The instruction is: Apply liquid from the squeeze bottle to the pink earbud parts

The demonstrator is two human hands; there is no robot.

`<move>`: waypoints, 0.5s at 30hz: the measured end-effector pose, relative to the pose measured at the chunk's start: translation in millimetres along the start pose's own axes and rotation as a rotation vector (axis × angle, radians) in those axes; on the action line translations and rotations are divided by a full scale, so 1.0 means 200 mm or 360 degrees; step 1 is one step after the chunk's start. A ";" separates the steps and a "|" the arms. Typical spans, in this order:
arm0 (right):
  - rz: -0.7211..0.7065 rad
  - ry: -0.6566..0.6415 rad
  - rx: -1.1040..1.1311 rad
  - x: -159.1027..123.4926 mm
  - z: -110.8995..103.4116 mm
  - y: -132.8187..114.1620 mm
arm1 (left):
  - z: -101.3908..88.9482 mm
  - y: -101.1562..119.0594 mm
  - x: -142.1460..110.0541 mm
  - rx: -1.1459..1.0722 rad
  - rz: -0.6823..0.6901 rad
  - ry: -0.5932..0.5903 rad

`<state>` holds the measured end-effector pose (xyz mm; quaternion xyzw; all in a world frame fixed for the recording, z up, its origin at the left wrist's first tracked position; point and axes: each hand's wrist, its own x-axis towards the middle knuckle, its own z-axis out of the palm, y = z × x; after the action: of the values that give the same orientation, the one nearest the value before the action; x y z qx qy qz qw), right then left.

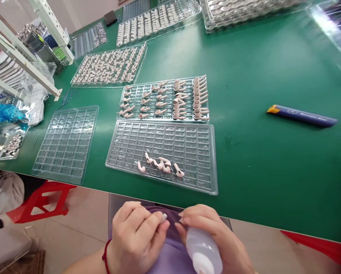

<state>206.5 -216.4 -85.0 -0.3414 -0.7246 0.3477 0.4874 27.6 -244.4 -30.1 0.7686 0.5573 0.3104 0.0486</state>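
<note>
My left hand [137, 234] is closed in a pinch on a white earbud [164, 217]; only its stem end shows between thumb and forefinger. In my right hand [216, 224] lies a translucent plastic squeeze bottle [203, 245], tilted, its white base end towards me and its tip hidden by the fingers. Both hands are over my lap, just below the table edge and slightly apart. Beyond them, several white earbuds [158, 164] rest on the near part of a clear compartment tray [201, 152].
Behind that tray stands another tray [184, 80] of beige earbud shells. Fuller trays [107, 66] are farther back. An empty-celled tray [67, 140] lies left, a dark blue cutter-like tool [301, 115] right. A white metal rack [49, 26] rises at left; a red stool [45, 201] stands below.
</note>
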 end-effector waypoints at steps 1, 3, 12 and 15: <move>0.0000 0.0016 0.0007 0.00 0.00 0.00 | 0.00 0.00 0.00 0.0003 -0.0005 -0.0006; -0.0009 0.0071 0.0018 0.01 0.00 0.00 | 0.00 0.00 0.00 0.0011 -0.0007 -0.0012; -0.0156 0.0108 0.0080 0.04 0.01 -0.02 | 0.01 0.00 0.01 0.0052 -0.0009 -0.0065; -0.0183 -0.0006 0.0134 0.02 0.03 -0.01 | 0.01 0.00 0.01 0.0052 0.0024 -0.0082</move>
<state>200.1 -214.8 -83.5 -0.2778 -0.7287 0.3499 0.5190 30.0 -242.1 -30.8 0.7811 0.5552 0.2816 0.0481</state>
